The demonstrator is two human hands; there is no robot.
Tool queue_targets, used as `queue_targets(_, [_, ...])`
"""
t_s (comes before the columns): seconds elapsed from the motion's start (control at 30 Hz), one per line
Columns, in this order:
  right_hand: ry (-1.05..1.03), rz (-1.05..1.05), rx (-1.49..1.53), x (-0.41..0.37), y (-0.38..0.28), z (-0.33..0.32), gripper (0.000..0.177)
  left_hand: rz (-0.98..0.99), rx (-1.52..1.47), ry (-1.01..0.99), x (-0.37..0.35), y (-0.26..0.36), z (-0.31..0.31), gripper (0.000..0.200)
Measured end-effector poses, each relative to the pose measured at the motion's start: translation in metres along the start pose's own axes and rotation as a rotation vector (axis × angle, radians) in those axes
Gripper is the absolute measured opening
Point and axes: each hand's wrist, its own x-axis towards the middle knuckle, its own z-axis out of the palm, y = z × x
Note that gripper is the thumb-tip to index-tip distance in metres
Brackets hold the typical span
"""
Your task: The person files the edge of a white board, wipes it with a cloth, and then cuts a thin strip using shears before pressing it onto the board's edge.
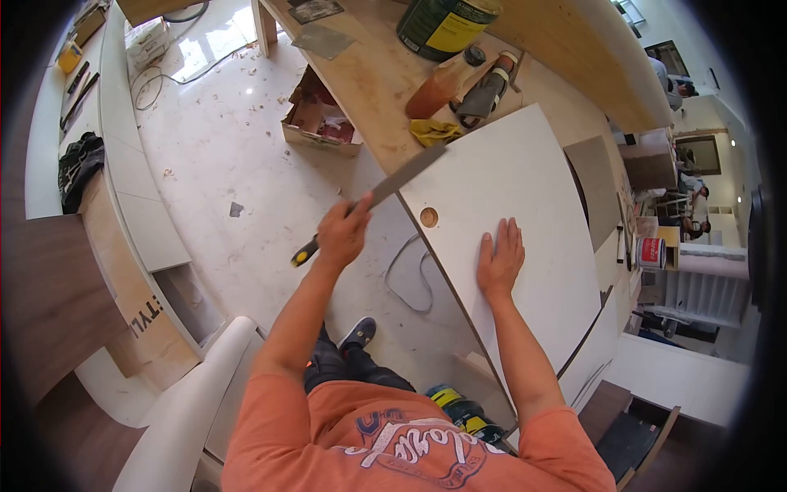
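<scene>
My left hand [343, 234] is wrapped round a flat metal file [407, 176] near its black and yellow handle. The file's grey blade slants up and to the right, its far end overlapping the corner of a white panel [525, 189]. On the panel's surface my right hand [501, 261] lies flat, palm down, fingers extended. A round hole [429, 217] is cut in the panel near its left edge, between my two hands. Just beyond the file's tip is a crumpled yellow cloth [434, 131].
On the wooden bench [361, 74] stand a bottle of orange liquid [443, 84], a power tool [488, 90] and a green-yellow can [447, 29]. An open box [320, 119] sits on the floor below. A red-labelled can [652, 252] is at the right; people are farther off.
</scene>
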Motion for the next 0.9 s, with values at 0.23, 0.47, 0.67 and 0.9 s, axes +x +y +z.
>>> queue_targets(0.23, [-0.020, 0.026, 0.004, 0.001, -0.001, -0.002, 0.057, -0.065, 0.038, -0.013, 0.007, 0.002, -0.005, 0.048])
queue_targets(0.47, [-0.033, 0.015, -0.019, 0.002, 0.002, -0.002, 0.058, 0.058, 0.027, -0.080, 0.019, 0.021, -0.003, 0.047])
queue_targets(0.67, [-0.042, 0.050, -0.016, -0.002, -0.004, -0.004, 0.058, -0.003, 0.023, -0.162, 0.023, 0.019, -0.015, 0.047])
queue_targets(0.9, [-0.059, 0.070, -0.007, -0.001, -0.006, -0.007, 0.060, -0.035, 0.092, -0.190, 0.017, 0.009, -0.031, 0.044])
